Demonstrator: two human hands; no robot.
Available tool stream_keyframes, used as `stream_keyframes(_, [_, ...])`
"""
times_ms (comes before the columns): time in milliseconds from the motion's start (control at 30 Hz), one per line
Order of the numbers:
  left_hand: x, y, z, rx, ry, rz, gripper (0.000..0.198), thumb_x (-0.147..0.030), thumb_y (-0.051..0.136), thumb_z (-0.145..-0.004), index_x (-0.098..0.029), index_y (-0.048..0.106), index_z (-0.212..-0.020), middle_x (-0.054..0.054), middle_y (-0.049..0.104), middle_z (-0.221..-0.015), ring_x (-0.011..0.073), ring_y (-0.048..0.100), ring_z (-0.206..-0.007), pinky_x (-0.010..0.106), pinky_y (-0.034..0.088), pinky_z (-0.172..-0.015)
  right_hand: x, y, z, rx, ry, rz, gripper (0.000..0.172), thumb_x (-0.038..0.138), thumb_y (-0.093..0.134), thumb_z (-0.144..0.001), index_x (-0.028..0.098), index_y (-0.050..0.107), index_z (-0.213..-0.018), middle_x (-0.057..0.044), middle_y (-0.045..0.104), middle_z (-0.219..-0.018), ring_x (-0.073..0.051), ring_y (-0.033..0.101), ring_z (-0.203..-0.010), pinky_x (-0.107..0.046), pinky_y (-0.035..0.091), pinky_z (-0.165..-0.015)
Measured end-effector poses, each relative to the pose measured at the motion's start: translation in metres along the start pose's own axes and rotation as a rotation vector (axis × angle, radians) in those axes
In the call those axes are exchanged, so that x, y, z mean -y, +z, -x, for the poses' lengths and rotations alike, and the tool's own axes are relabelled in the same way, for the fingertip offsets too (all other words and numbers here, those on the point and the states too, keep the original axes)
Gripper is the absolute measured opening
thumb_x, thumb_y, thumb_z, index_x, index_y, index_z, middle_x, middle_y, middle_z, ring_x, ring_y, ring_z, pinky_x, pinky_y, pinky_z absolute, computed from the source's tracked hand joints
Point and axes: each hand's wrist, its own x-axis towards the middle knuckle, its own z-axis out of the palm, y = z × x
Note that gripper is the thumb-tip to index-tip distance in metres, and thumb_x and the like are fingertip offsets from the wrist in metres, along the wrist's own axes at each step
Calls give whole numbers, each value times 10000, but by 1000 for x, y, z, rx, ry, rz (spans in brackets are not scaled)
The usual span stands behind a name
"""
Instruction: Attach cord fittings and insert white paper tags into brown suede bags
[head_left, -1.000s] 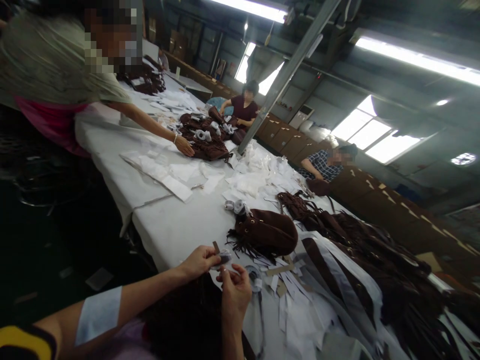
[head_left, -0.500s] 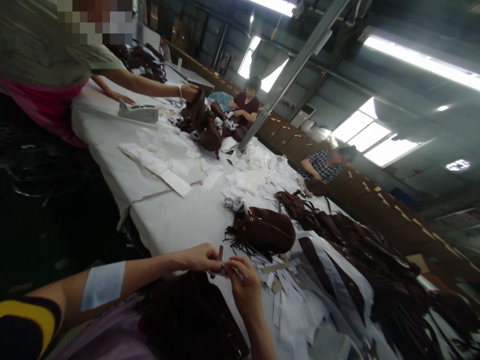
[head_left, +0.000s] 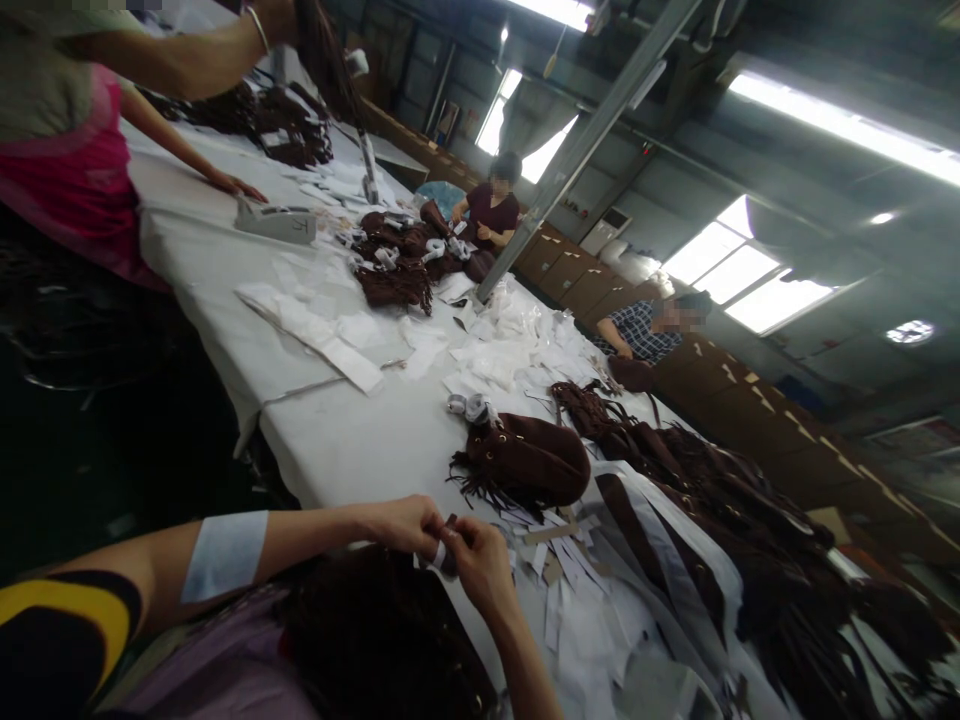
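My left hand (head_left: pixel 412 524) and my right hand (head_left: pixel 481 568) meet above my lap, both closed. Between them is a narrow brown strap (head_left: pixel 451 521) with a whitish wrapping (head_left: pixel 438 553) around part of it; my fingers hide most of it. Below my hands a dark brown fringed bag (head_left: pixel 382 630) rests against me, largely in shadow. On the white table (head_left: pixel 330 450) just ahead lies another brown bag (head_left: pixel 536 460) with metal eyelets, fringe and a rolled, white-wrapped strap end (head_left: pixel 475 408).
Paper strips (head_left: pixel 574 570) litter the table by my right hand. Brown bags (head_left: pixel 675 470) are heaped along the right side. Crumpled white paper (head_left: pixel 502 350) lies farther back, before a metal post (head_left: pixel 585 150). A tape dispenser (head_left: pixel 276 222) stands near a co-worker's hand (head_left: pixel 238 187) at left.
My hands have drawn closer together, and the strap end that stuck up by my left hand is now at my right fingertips. The co-worker at left has lifted a brown bag off the pile.
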Motion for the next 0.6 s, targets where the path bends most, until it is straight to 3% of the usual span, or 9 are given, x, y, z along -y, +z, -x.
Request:
stream_keyframes(133, [-8, -10, 6, 64, -12, 51, 183, -256, 582, -699, -137, 704, -765, -14, 590, -573, 77, 391, -453, 189, 301, -447, 5, 2, 3, -105, -26, 93, 250, 301, 475, -808, 183, 518, -592, 17, 498, -542, -134, 463, -572, -256, 269, -551])
stream_keyframes(267, [-12, -15, 10, 126, -30, 136, 252, -355, 581, -737, -132, 699, -751, 15, 622, -595, 94, 407, -493, 204, 266, -451, 4, 7, 2, -123, -92, 172, 229, 284, 443, -823, 190, 520, -629, -16, 569, -623, -158, 507, -634, -275, 310, -605])
stream_keyframes(400, [-9, -13, 5, -23, -102, 93, 254, -372, 653, -675, -118, 662, -660, 6, 599, -528, 82, 345, -444, 223, 176, -417, 6, 1, -8, -137, -56, 117, 264, 330, 433, -844, 192, 550, -652, -36, 608, -667, -174, 545, -664, -287, 364, -640])
stream_keyframes(467, [-4, -12, 1, -88, -127, 159, 289, -399, 649, -674, -112, 639, -636, 26, 622, -547, 81, 346, -436, 228, 168, -415, 16, -12, -7, -201, -21, 9, 280, 377, 405, -872, 189, 592, -782, -52, 641, -742, -183, 575, -710, -290, 410, -666])
stream_keyframes(533, [1, -13, -1, -143, -134, 287, 329, -429, 665, -666, -103, 627, -655, 56, 652, -596, 83, 375, -441, 226, 181, -421, 30, -28, 8, -255, -42, -163, 323, 411, 356, -905, 191, 586, -961, -71, 662, -852, -184, 598, -764, -295, 453, -693])
stream_keyframes(600, [7, -14, 0, -177, -138, 416, 367, -453, 691, -655, -96, 621, -704, 76, 668, -648, 85, 401, -455, 223, 206, -433, 44, -39, 42, -252, -174, -237, 363, 420, 295, -932, 207, 573, -1027, -78, 663, -919, -177, 607, -785, -300, 477, -707])
